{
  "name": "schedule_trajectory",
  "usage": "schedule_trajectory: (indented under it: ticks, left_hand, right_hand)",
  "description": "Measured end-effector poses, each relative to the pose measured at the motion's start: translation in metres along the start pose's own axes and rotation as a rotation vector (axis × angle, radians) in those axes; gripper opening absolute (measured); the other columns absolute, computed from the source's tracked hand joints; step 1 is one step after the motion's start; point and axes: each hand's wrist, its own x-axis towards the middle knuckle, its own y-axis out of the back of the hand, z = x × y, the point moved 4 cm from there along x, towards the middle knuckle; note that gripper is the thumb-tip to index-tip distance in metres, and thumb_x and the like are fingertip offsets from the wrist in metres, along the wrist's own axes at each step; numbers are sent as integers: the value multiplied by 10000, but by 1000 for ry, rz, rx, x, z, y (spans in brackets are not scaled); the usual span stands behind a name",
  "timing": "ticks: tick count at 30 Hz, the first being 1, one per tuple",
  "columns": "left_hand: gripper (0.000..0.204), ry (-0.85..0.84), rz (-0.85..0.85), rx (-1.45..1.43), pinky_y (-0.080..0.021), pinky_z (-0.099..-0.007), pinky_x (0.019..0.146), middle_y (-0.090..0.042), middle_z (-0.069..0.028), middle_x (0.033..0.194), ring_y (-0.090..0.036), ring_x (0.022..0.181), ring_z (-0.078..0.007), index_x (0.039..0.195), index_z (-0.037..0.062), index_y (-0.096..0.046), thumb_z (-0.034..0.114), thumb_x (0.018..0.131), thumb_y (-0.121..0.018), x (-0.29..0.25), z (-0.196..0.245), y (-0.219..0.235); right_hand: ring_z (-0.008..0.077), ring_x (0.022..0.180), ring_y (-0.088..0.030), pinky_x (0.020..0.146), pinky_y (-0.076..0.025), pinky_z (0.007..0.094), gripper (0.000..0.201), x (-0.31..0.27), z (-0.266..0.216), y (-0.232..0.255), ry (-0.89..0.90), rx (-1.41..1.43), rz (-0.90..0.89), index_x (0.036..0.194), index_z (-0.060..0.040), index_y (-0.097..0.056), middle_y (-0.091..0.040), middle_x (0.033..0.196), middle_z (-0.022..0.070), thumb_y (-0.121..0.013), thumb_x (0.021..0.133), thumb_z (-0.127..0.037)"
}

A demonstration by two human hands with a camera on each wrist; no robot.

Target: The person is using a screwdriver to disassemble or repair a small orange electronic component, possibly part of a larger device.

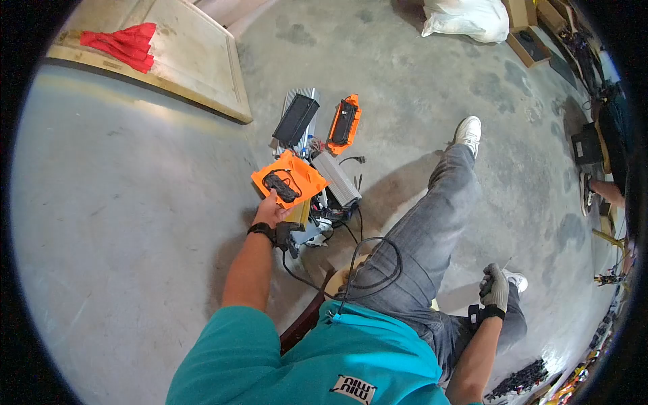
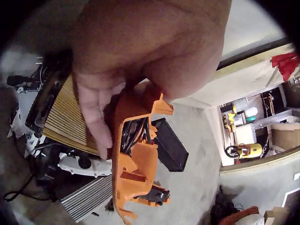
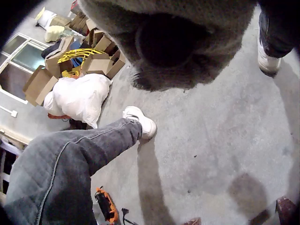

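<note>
My bare left hand grips the near edge of an orange plastic housing with black cable and a black part inside. In the left wrist view the thumb and fingers of the left hand close round the housing, tilted on edge. The gloved right hand is curled beside the right leg, with a thin shaft sticking out. A dark round end shows within the glove in the right wrist view.
Under and beside the housing lie a silver finned case, a black box and cables. Another orange housing lies beyond. A cabinet panel with a red cloth stands at left. A white sack lies at the far side.
</note>
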Motion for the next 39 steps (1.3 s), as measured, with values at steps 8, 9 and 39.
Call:
schedule_trajectory:
  ticks: [8, 9, 39]
  left_hand:
    - [442, -51, 110, -122, -632, -508, 974, -699, -169, 1337, -709, 1189, -348, 1390, 99, -557, 455, 1127, -553, -14, -5, 15]
    - [442, -46, 110, -127, -632, -508, 974, -699, -169, 1337, -709, 1189, -348, 1390, 99, -557, 455, 1127, -553, -17, -6, 11]
    - [395, -220, 391, 23, -653, -491, 972, -606, -111, 1447, -634, 1262, -324, 1509, 102, -538, 152, 1125, -458, 85, 153, 41]
  right_hand:
    - [120, 510, -533, 422, -375, 271, 307, -14, -8, -12, -5, -103, 0, 941, -95, -675, -560, 691, -17, -718, 1005, -392]
    - [120, 510, -533, 422, -375, 271, 307, -16, -12, -15, -3, -110, 3, 941, -95, -675, -560, 691, -17, -718, 1005, -392]
    - [119, 463, -477, 432, -394, 280, 258, -67, -74, -97, 71, -431, 110, 865, -67, -658, -533, 644, 3, -705, 969, -299]
